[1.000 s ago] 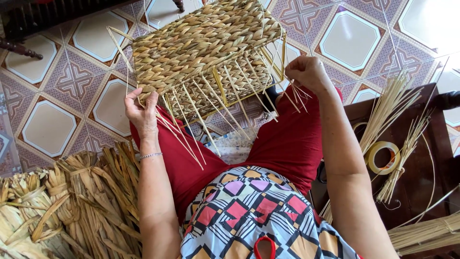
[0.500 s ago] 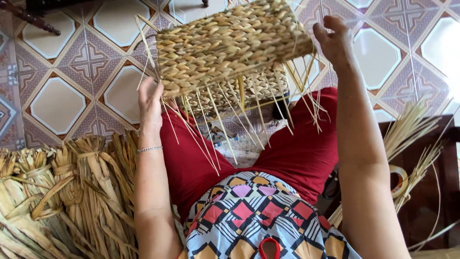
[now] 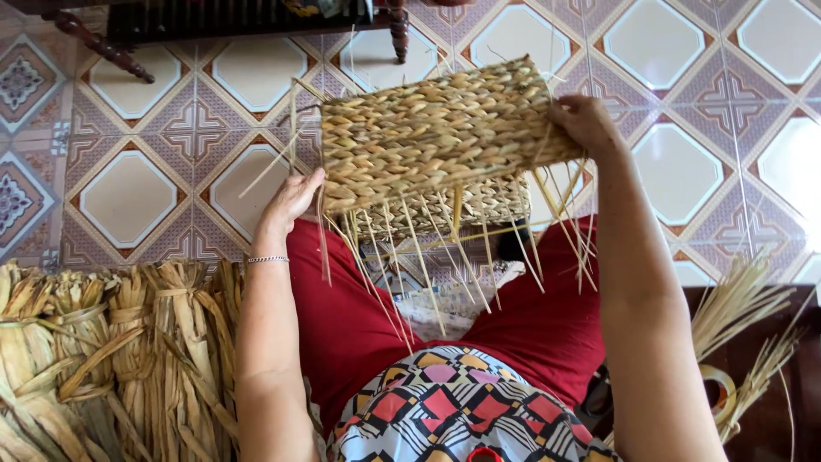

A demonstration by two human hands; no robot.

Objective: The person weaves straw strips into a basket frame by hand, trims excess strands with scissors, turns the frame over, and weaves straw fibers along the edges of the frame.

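A half-woven straw basket is held up over my lap, tilted, with loose thin reed ends hanging from its lower edge. My left hand grips its left end, fingers curled under the weave. My right hand holds the right end from above. Under the basket are my red trousers and a patterned top.
Bundles of dried flat leaves lie at my left on the tiled floor. A sheaf of thin reeds and a tape roll rest on a dark wooden surface at right. Dark furniture legs stand ahead.
The basket has been lifted and turned, so its woven side now faces me more squarely. Both hands have kept their hold on its two ends.
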